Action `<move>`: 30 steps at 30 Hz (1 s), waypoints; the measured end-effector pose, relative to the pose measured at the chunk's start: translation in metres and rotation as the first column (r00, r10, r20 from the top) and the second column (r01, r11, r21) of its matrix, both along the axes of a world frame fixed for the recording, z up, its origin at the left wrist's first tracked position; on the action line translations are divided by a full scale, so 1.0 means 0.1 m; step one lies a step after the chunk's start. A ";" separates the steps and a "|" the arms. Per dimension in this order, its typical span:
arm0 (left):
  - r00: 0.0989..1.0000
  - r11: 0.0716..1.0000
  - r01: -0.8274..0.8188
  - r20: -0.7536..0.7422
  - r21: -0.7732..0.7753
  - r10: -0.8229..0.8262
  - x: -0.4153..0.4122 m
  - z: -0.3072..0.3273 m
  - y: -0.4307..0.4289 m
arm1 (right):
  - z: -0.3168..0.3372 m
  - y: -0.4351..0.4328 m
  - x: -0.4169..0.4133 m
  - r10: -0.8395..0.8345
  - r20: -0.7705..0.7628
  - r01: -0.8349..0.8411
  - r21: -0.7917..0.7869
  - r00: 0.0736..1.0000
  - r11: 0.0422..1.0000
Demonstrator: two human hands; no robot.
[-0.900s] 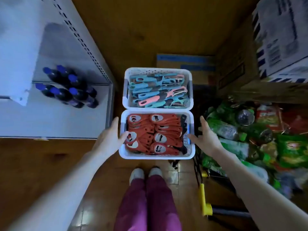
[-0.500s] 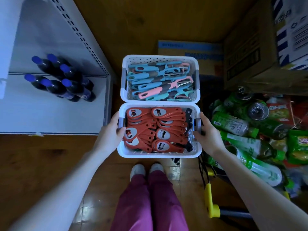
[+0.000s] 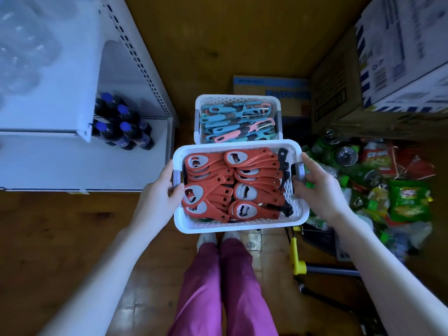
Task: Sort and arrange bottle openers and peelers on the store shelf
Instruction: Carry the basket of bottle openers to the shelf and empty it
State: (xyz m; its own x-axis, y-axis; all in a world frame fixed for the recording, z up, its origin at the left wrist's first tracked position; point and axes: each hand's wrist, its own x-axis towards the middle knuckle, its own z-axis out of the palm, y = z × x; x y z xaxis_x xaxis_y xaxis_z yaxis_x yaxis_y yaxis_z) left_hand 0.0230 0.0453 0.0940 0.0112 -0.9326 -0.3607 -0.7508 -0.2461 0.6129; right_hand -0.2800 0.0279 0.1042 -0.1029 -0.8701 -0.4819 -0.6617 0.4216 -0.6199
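Left hand and right hand are each curling round a grey end handle of the white basket, holding it level above the floor beside the shelf; stiff plastic, probably carrying moderate weight, loose bottle openers likely sliding if tipped.

Both arms bare, stretched forward and down, wrists level. On left end of basket, left hand grips, thumb over rim. On right end, right hand grips handle.
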 end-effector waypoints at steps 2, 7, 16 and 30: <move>1.000 0.999 0.006 -0.005 -0.041 -0.006 0.04 0.31 0.05 | 0.34 0.04 0.03 -0.001 -0.003 0.001 -0.031 1.000 1.000; 0.999 0.989 -0.038 0.004 -0.141 0.038 0.13 1.12 0.23 | 1.14 0.11 0.14 0.033 0.011 -0.031 -0.100 0.999 0.995; 0.975 0.919 -0.170 0.072 -0.357 0.208 0.25 2.21 0.79 | 2.31 0.19 0.37 0.275 0.019 -0.257 -0.307 0.961 0.917; 0.760 0.656 -0.598 -0.068 -0.460 0.646 0.97 3.22 2.25 | 3.28 0.54 1.59 0.689 0.009 -0.630 -0.396 0.725 0.668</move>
State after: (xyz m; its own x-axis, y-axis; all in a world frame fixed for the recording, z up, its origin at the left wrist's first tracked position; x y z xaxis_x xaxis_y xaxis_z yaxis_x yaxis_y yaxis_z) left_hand 0.1196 0.2699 0.4162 0.6579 -0.7451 0.1094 -0.5785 -0.4070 0.7069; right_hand -0.1206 0.0815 0.4318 0.6078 -0.7879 -0.0991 -0.5725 -0.3483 -0.7422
